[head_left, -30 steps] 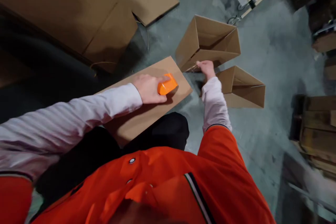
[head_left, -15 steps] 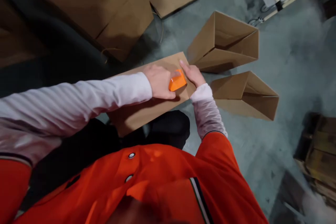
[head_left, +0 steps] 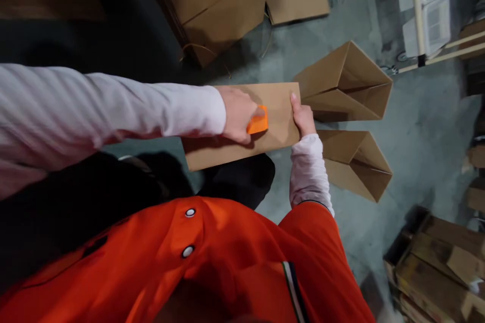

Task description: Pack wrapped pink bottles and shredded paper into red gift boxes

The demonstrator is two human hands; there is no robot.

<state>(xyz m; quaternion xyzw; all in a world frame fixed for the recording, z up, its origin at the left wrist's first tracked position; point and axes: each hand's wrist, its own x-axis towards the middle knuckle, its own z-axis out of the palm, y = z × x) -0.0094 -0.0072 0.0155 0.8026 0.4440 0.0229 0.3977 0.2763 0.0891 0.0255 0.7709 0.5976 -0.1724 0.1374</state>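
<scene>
A cardboard box (head_left: pixel 278 101) lies in front of me with a flat brown face up, above my dark-trousered knee. My left hand (head_left: pixel 238 113) is closed around an orange plastic tool (head_left: pixel 258 120), which looks like a tape dispenser, and rests it on this face. Part of the tool is covered by the fingers. At the box's right end, my right hand (head_left: pixel 303 116) grips the edge, thumb on the upper face and the other fingers mostly hidden around the side.
Two open cardboard boxes (head_left: pixel 364 75) (head_left: pixel 356 159) stand on the grey floor beyond my right hand. Large cardboard pieces (head_left: pixel 227 5) are at the top. A pale-framed rack (head_left: pixel 419 15) with clear bins is at upper right, and stacked cartons (head_left: pixel 435 267) sit at lower right.
The view has turned, so the box now lies more level. My left hand and the orange tool are farther from the box's right end, while my right hand keeps its hold there.
</scene>
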